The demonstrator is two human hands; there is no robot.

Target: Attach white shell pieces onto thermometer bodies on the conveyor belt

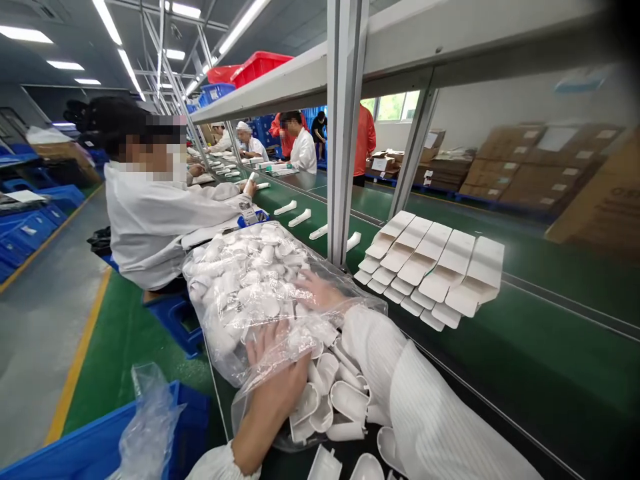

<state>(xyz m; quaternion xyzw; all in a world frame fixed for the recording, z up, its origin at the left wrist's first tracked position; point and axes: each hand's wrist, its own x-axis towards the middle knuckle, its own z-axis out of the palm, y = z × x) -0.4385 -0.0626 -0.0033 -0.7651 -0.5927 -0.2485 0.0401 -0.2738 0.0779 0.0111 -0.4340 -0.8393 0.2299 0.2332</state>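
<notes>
A large clear plastic bag (215, 320) full of white plastic shell pieces (250, 273) lies on the bench, its mouth toward me. My left hand (277, 363) presses on the near left part of the bag, fingers spread over the pieces. Farther right, my right hand (323, 291) reaches under the film among the pieces, its fingers stretched out; the film partly veils it. Several loose white shells (347, 400) spill from the bag's mouth between my forearms, some lying on the dark bench near me.
Open white boxes (430, 267) stand stacked on the green conveyor belt (550, 287) at right. A metal post (343, 133) rises beyond the bag. A co-worker in white (150, 213) sits ahead left. A blue bin (95, 433) holds crumpled plastic below left.
</notes>
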